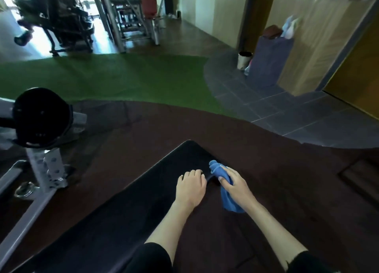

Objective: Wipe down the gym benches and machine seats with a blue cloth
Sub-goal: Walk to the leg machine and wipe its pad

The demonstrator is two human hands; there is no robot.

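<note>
Your right hand gripped the bunched blue cloth at the right edge of the black bench pad, near its far end, your left hand rested just beside on the pad, fingers bent, grip on the edge could not be told.

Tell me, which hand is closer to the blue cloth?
Right. The right hand holds the blue cloth at the bench edge. The left hand rests on the bench beside the cloth, just apart from it.
</note>
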